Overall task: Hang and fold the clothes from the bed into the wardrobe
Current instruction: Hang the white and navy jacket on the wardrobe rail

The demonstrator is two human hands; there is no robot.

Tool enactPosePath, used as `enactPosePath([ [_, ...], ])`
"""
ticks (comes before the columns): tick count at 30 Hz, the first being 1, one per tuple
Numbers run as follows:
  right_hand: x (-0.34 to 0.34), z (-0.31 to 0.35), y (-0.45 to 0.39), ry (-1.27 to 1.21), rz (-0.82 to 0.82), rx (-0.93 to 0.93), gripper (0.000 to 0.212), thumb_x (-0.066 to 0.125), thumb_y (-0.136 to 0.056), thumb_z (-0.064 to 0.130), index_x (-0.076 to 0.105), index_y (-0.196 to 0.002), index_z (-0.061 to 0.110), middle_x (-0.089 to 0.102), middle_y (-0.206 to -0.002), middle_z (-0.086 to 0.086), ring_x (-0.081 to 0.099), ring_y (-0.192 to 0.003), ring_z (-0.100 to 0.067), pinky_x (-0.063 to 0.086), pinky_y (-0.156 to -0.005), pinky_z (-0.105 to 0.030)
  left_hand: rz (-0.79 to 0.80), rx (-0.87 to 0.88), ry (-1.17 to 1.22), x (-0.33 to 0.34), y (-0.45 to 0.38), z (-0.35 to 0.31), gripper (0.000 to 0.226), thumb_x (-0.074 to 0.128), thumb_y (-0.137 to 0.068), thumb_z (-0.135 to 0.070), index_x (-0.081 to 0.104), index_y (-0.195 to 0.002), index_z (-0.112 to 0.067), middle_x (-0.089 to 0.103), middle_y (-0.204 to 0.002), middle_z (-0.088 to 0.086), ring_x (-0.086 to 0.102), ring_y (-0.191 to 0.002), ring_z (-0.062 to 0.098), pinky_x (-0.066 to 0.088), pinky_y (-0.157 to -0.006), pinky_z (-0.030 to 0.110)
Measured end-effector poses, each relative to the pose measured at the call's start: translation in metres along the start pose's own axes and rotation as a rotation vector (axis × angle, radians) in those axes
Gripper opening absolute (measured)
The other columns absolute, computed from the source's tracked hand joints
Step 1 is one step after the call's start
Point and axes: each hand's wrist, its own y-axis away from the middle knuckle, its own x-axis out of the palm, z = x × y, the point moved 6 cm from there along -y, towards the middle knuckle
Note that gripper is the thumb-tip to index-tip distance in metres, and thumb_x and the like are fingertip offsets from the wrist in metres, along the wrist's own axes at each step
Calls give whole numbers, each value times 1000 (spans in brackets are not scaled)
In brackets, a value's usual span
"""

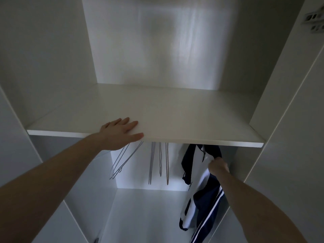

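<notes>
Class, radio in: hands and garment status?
Left hand flat on shelf. Right hand grips navy-white garment under shelf. Empty hangers alongside, clear.

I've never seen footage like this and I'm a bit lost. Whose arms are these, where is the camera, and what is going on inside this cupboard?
There is no machine here: a person wears one wide-angle camera on the head, so you look forward and down along both of their bare arms into a white wardrobe.

The left hand lies flat, fingers straight, on the front edge of the shelf, with the thumb along the edge.

The right hand reaches under that shelf and grips a navy and white garment, which hangs down on the right side of the lower compartment. Whatever it hangs from is hidden behind the shelf.

To its left hang several thin wire hangers with nothing on them.

At the top right you can see a metal door hinge.
</notes>
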Motion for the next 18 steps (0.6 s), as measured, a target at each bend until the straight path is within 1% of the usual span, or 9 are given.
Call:
enactPosePath([
  [3, 4, -2, 4, 25, 11, 23, 47, 47, -100, 9, 40, -146, 4, 56, -135, -23, 62, -114, -38, 51, -76, -38, -24, -24, 15, 0, -2, 4, 99, 18, -69, -88, 10, -159, -48, 3, -171, -10, 3, -157, 18, 3, -126, 44],
  [5, 9, -5, 5, 9, 14, 24, 51, 49, -98, 7, 37, -149, 5, 57, -133, -23, 63, -112, -38, 54, -79, -40, -28, -31, -6, 1, -4, 5, 99, 18, -69, -89, 8, -159, -49, 2, -171, -11, 3, -157, 18, 4, -125, 44],
  [7, 17, -7, 9, -12, 10, 27, 61, 52, -99, 8, 28, -155, 6, 53, -141, -23, 59, -120, -39, 55, -89, -42, -28, -33, -5, 2, -4, 5, 98, 17, -70, -89, 8, -159, -49, 2, -171, -11, 3, -157, 18, 4, -125, 45],
  [9, 27, -7, 15, -31, -17, 9, 71, 55, -99, 11, 18, -159, 7, 42, -152, -22, 48, -133, -39, 48, -105, -47, -31, -35, 0, 1, -4, 5, 98, 17, -69, -90, 8, -159, -49, 2, -171, -11, 3, -157, 18, 3, -125, 44],
  [11, 34, 2, 28, -23, -121, -60, 70, 59, -94, 11, 25, -155, 9, 35, -154, -18, 38, -138, -37, 39, -112, -49, -32, -34, 1, 1, -3, 4, 99, 18, -69, -89, 8, -159, -49, 2, -171, -11, 3, -157, 18, 3, -125, 44],
  [13, 42, 20, 41, -50, -217, -219, 60, 61, -90, 7, 41, -145, 14, 43, -145, -13, 44, -132, -32, 42, -108, -46, -31, -32, -7, 1, -3, 4, 99, 17, -69, -89, 8, -159, -49, 2, -171, -10, 3, -157, 18, 3, -125, 44],
  [14, 51, 32, 47, -84, -205, -307, 51, 61, -90, 7, 48, -139, 16, 49, -139, -10, 49, -127, -30, 47, -104, -42, -30, -33, -6, 1, -3, 4, 98, 18, -70, -89, 8, -159, -49, 2, -171, -11, 3, -157, 18, 3, -124, 44],
  [16, 73, 55, 58, -160, -88, -434, 35, 61, -96, 11, 55, -131, 15, 55, -129, -7, 55, -118, -26, 50, -97, -35, -32, -36, -3, 1, -4, 5, 96, 21, -73, -90, 8, -159, -50, 2, -171, -11, 3, -157, 18, 3, -124, 44],
  [18, 94, 73, 66, -209, 38, -460, 29, 58, -101, 17, 55, -129, 12, 57, -127, -7, 57, -116, -25, 49, -98, -33, -37, -32, -8, 2, -5, 6, 91, 26, -79, -90, 8, -159, -50, 2, -171, -11, 3, -157, 19, 3, -124, 43],
])
